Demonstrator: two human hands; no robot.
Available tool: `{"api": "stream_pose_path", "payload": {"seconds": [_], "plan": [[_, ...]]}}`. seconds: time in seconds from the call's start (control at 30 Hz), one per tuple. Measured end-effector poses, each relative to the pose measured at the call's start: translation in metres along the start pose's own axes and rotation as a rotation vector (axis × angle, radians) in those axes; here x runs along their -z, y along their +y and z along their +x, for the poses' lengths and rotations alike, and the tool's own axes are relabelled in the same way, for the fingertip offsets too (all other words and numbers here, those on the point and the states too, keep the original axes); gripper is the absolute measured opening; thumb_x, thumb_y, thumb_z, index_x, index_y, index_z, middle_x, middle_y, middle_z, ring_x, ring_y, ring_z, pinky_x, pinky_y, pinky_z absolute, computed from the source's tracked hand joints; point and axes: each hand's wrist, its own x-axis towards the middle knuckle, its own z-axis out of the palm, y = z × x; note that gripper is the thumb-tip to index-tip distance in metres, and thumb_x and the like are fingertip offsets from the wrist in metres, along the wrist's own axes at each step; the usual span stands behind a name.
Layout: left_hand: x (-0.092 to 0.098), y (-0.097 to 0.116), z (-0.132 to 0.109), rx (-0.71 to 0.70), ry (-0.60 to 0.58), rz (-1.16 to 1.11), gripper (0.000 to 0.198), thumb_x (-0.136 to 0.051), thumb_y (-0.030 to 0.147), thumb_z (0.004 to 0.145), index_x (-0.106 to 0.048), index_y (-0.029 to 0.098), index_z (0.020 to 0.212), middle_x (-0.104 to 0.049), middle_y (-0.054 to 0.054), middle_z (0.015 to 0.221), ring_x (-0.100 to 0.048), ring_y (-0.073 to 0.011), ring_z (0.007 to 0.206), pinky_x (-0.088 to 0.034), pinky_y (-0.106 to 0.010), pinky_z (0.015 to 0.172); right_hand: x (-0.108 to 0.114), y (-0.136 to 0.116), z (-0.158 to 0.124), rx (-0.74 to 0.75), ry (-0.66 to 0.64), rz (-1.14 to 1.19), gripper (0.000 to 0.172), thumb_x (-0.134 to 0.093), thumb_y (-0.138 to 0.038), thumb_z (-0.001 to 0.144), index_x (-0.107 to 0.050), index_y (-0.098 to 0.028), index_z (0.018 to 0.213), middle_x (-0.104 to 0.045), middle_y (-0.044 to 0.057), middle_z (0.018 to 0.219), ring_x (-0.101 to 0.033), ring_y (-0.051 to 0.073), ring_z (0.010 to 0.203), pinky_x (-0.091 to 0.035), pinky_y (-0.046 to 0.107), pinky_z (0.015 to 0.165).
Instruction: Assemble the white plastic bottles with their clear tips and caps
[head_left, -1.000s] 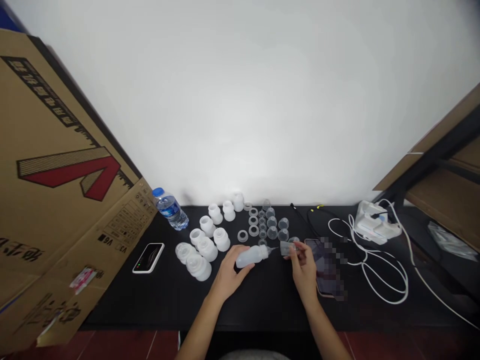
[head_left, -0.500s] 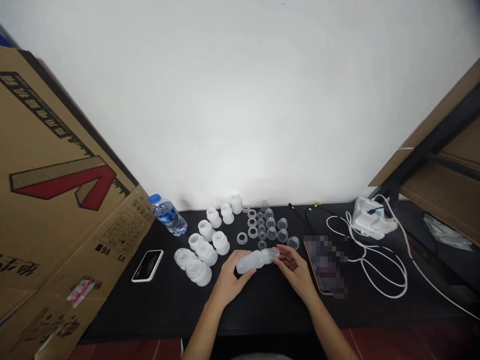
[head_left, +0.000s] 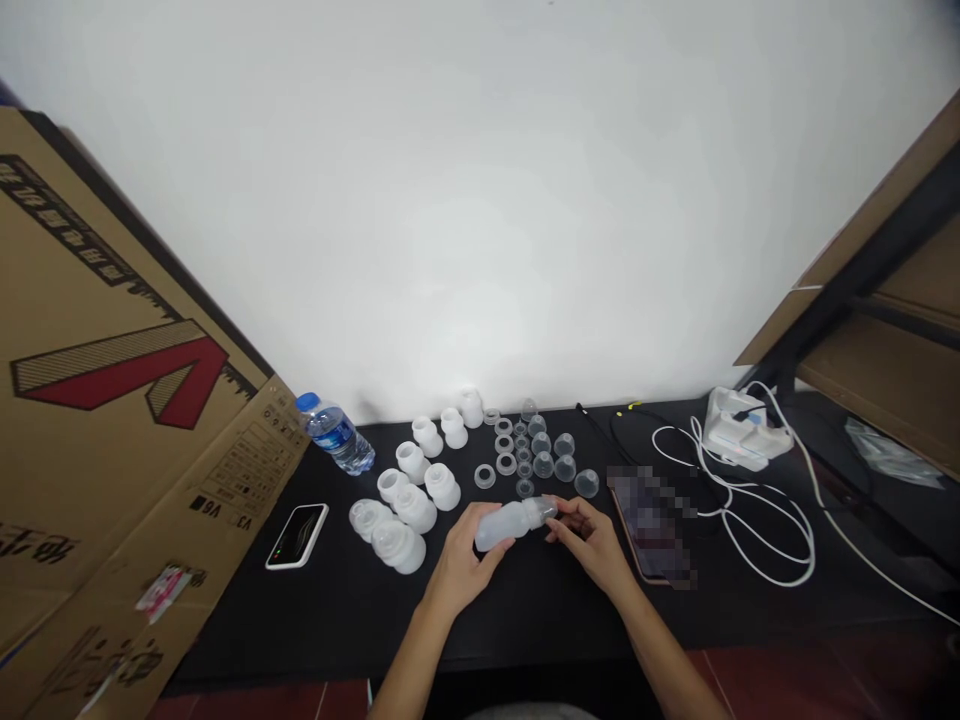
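Single head-worn camera, facing forward and down, black table (head_left: 525, 620) near, white wall (head_left: 480, 200) beyond

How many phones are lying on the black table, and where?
2. A white-edged phone lies at the left, near the cardboard box; a partly pixelated phone lies just right of the right hand. No others show.

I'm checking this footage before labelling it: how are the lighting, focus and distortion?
All in the head view: the wall is brightest low-centre, dimming toward the corners; pixelation covers part of the phone beside the right hand; fine detail on the held bottle is too small to judge; the carton seems stretched leftward.
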Motion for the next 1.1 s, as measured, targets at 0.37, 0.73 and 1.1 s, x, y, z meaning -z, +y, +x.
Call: {"api": "stream_pose_path", "payload": {"seconds": [0.37, 0.73, 1.1], "plan": [[-0.001, 0.004, -0.002, -0.042, -0.024, 0.037, 0.038, -0.072, 0.038, 0.101, -0.061, 0.028, 0.135, -0.071, -0.009, 0.126, -0.071, -0.0285, 0.117, -0.06, -0.044, 0.099, 0.003, 0.009, 0.001, 0.024, -0.037, 0.063, 0.032, -0.085, -0.049, 0.091, -0.069, -0.022, 0.097, -0.081, 0.009, 0.115, -0.07, 0.016, 0.063, -0.062, 0.035, 0.069], [0.001, 0.001, -0.004, -0.258, -0.051, 0.272, 0.059, -0.064, 0.021, 0.105, -0.05, 0.033, 0.161, -0.071, -0.011, 0.139, -0.067, -0.0325, 0.129, -0.056, -0.056, 0.112, 0.007, 0.009, -0.002, 0.035, 0.008, -0.032, 0.042, -0.097, -0.051, 0.074, -0.082, -0.022, 0.101, -0.067, 0.0, 0.077, -0.06, 0.018, 0.067, -0.055, 0.031, 0.066], [-0.02, 0.005, -0.007, -0.278, 0.038, 0.46, 0.061, -0.075, 0.025, 0.097, -0.057, 0.03, 0.154, -0.075, -0.014, 0.123, -0.072, -0.0371, 0.116, -0.058, -0.055, 0.097, 0.013, 0.006, 0.0, 0.031, 0.083, -0.028, 0.044, -0.09, -0.059, 0.079, -0.084, -0.023, 0.103, -0.079, 0.009, 0.088, -0.071, 0.026, 0.076, -0.061, 0.036, 0.069]]}}
